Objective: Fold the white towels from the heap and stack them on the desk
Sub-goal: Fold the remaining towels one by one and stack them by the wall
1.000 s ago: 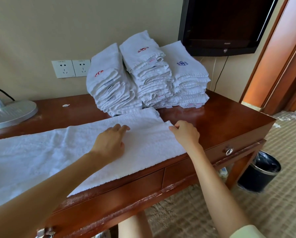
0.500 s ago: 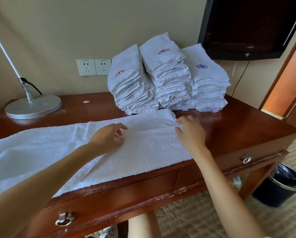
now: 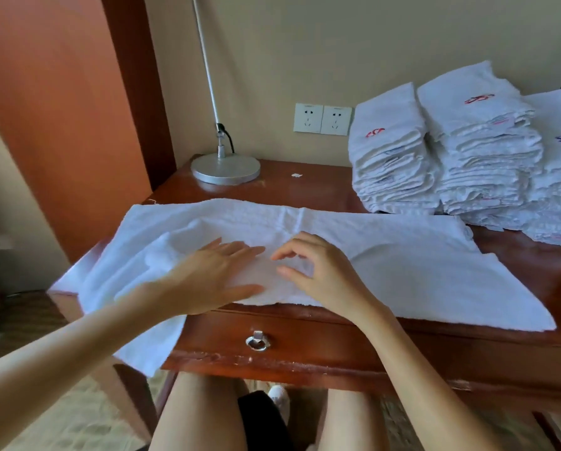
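Note:
A long white towel (image 3: 386, 252) lies folded lengthwise across the wooden desk (image 3: 305, 190), its left end hanging over the desk's corner. My left hand (image 3: 214, 275) rests flat on the towel's middle, fingers spread. My right hand (image 3: 315, 271) hovers just beside it with curled fingers, thumb and forefinger apart, holding nothing. Three stacks of folded white towels (image 3: 451, 157) with red and blue embroidery stand at the desk's back right against the wall.
A silver desk lamp (image 3: 225, 167) stands at the back left. Two wall sockets (image 3: 323, 119) sit above the desk. A drawer with a ring pull (image 3: 257, 341) faces me. An orange wooden panel (image 3: 61, 125) rises at the left. My legs show under the desk.
The view has swung left. Both hands have slid left along the towel from its right end to its middle, and the right hand has let go of the edge.

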Tool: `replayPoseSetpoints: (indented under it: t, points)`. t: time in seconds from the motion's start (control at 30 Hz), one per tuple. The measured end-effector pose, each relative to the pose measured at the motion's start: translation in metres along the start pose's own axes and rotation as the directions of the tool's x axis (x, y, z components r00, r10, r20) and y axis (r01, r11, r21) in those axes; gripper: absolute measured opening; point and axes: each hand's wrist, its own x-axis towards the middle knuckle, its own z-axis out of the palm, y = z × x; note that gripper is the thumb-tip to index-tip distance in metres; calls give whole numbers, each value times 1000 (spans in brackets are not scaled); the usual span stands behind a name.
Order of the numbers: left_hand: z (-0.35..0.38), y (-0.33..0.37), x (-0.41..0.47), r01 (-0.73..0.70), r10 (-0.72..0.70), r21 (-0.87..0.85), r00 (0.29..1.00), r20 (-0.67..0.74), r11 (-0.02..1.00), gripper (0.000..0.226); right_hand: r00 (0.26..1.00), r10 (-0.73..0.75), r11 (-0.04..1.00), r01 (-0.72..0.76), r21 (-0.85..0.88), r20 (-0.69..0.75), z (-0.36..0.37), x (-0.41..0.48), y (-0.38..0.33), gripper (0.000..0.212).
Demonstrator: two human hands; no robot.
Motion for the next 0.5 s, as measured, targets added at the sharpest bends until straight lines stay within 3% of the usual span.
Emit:
replayPoseSetpoints:
  t: [0.1,0.2,0.37,0.5]
  points:
    - [5,-27,-40,-50,64,106,989,-136,993,86,990,-100,994,94,61,97,22,3,-22,19]
    - [20,-46,-76,-35,88,223,968,-234,974,77,961,-170,983,180,-27,218,46,2,-34,39]
    - [36,-62,-116,52,29,316,968,-248,947,117,970,-210,960,229,-164,124,71,6,-38,42]
    - [43,-75,-126,8,84,396,974,-212,918,125,963,-206,962,232,-145,172,65,12,-37,38]
